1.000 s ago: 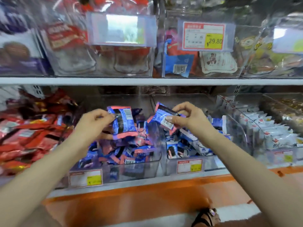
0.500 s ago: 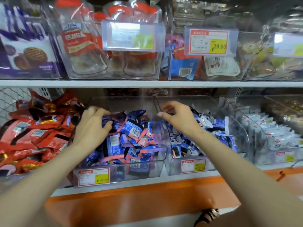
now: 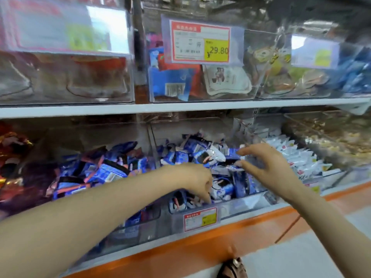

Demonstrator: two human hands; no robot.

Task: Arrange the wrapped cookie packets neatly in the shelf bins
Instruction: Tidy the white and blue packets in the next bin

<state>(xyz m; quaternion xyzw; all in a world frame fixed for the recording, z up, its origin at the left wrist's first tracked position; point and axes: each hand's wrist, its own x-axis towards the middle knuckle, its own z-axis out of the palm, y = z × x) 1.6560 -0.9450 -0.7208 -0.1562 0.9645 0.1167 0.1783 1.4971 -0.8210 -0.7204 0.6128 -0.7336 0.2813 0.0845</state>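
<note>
On the lower shelf (image 3: pixel 180 245), edged in orange, two clear hard-plastic bins hold loose heaps of glossy, crinkled wrappers: blue-and-white cookie packets (image 3: pixel 200 155) in the middle bin (image 3: pixel 241 207), blue-and-pink packets (image 3: pixel 108 173) in the left bin (image 3: pixel 140 223). The left hand (image 3: pixel 192 181) dips into the middle bin, fingers (image 3: pixel 206 197) curled down among the packets, grip not discernible; the right hand (image 3: pixel 269 171) hovers just above the same heap, fingers (image 3: pixel 247 151) spread and bent, holding nothing. One red-bordered price label (image 3: pixel 199 218) fronts the middle bin; three larger labels (image 3: pixel 199 42) hang over the white upper shelf (image 3: pixel 180 107).
</note>
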